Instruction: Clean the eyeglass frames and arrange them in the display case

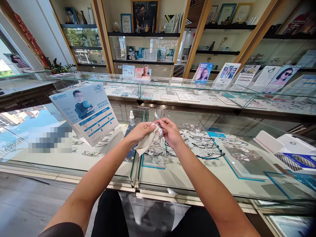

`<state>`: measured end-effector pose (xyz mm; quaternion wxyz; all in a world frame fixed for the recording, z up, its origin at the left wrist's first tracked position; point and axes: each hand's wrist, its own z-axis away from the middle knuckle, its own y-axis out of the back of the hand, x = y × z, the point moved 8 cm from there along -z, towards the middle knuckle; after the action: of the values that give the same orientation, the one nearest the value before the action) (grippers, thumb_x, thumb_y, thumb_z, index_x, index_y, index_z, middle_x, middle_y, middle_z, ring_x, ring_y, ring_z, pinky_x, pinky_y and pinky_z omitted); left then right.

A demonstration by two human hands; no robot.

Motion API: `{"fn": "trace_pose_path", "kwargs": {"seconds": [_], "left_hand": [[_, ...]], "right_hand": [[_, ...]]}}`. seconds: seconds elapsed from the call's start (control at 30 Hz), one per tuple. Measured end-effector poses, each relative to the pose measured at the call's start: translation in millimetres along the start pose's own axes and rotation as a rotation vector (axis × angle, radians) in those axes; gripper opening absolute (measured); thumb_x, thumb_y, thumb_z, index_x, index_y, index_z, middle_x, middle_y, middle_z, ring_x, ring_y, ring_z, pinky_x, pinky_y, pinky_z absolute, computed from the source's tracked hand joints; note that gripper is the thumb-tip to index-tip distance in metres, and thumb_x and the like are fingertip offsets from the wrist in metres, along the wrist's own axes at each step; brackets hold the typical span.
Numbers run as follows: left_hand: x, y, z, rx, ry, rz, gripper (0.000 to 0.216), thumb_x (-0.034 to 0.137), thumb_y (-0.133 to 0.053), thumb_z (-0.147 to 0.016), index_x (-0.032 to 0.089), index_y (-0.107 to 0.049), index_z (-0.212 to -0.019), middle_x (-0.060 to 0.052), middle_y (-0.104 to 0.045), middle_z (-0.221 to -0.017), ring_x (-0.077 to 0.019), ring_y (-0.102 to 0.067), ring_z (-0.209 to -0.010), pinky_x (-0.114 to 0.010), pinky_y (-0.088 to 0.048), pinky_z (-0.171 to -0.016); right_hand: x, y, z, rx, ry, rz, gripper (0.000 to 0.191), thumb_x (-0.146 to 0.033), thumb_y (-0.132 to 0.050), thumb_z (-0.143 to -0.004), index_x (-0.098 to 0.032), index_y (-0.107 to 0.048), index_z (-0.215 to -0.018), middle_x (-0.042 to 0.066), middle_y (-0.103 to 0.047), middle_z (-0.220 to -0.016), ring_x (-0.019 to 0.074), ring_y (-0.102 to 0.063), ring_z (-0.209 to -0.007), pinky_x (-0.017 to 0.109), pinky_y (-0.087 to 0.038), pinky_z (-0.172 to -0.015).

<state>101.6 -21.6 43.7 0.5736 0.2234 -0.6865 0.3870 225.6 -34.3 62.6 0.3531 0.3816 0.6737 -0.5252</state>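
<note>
A pair of eyeglasses (159,113) with a thin, reddish wire rim and a rounded, transparent lens is held at the centre of the frame, above a glass counter (222,192). A soft, matte, beige cloth (145,144) with a printed multicoloured area hangs in loose folds directly below the lens, its plain corner pointing down and to the left. The left hand (142,132) is closed, thumb and fingers pinching the upper part of the cloth. The right hand (171,132) is partly curled, with thumb and index finger pinched together at the lower edge of the visible rim; the exact part of the frame gripped is hidden by the fingers. The fingertips of both hands lie close together. A small white plastic bottle (132,118) with a ribbed cap stands upright just beyond the left hand. A flat, printed cardboard sign (85,113) leans at left of centre. Beneath the transparent counter top, slender spectacle frames (207,144) with dark and metallic rims lie in rows at right of centre. An open white box (293,149) with a blue, black-and-white checked panel occupies the right edge of the frame.
</note>
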Motion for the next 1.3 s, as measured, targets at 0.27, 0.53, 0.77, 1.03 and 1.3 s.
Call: {"fn": "trace_pose_path", "kwargs": {"seconds": [0.27, 0.53, 0.77, 1.03, 1.3], "left_hand": [[-5.3, -5.9, -0.5, 0.057, -0.025, 0.083, 0.065, 0.052, -0.107, -0.062, 0.011, -0.075, -0.102, -0.007, -0.078, -0.086, -0.014, -0.07, -0.067, -0.026, -0.054, -0.067], [-6.1, -16.6, 1.1, -0.025, -0.019, -0.044, 0.065, 0.067, -0.098, -0.07, 0.009, -0.076, -0.092, -0.008, -0.075, -0.081, -0.0128, -0.066, -0.066, -0.024, -0.049, -0.065], [-2.9, -24.9, 5.4, -0.054, -0.04, -0.061, 0.068, 0.064, -0.1, -0.068, 0.011, -0.075, -0.101, -0.003, -0.071, -0.072, -0.0108, -0.059, -0.054, -0.023, -0.043, -0.054], [1.9, -30.4, 5.1, 0.041, -0.183, 0.011, 0.055, 0.057, -0.101, -0.07, 0.012, -0.079, -0.092, -0.007, -0.077, -0.081, -0.0131, -0.066, -0.07, -0.023, -0.049, -0.067], [-4.6, -26.2, 0.8, 0.018, -0.169, 0.045, 0.054, 0.057, -0.1, -0.073, 0.012, -0.078, -0.094, -0.007, -0.078, -0.084, -0.0139, -0.068, -0.075, -0.024, -0.05, -0.073]], "right_hand": [[0.6, 1.5, -0.7, 0.026, 0.009, -0.042, 0.041, -0.052, -0.102, -0.065, -0.024, -0.079, -0.082, 0.001, -0.08, -0.091, 0.0117, -0.062, -0.069, 0.022, -0.048, -0.056], [1.7, 2.3, -1.9, 0.024, 0.018, -0.068, 0.039, -0.049, -0.102, -0.066, -0.023, -0.078, -0.083, 0.002, -0.08, -0.093, 0.0102, -0.057, -0.065, 0.021, -0.042, -0.051], [0.7, 0.4, 0.4, 0.007, 0.006, -0.101, 0.039, -0.048, -0.103, -0.067, -0.023, -0.077, -0.083, 0.001, -0.08, -0.096, 0.009, -0.057, -0.064, 0.021, -0.05, -0.055], [-3.2, -6.5, 3.0, -0.005, 0.053, -0.085, 0.04, -0.05, -0.101, -0.07, -0.024, -0.074, -0.083, 0.0, -0.079, -0.098, 0.0082, -0.059, -0.067, 0.021, -0.055, -0.063], [-1.1, -8.7, 4.8, -0.016, 0.034, -0.079, 0.041, -0.05, -0.102, -0.068, -0.023, -0.073, -0.08, -0.003, -0.08, -0.095, 0.0001, -0.028, -0.047, 0.016, -0.034, -0.043]]}}
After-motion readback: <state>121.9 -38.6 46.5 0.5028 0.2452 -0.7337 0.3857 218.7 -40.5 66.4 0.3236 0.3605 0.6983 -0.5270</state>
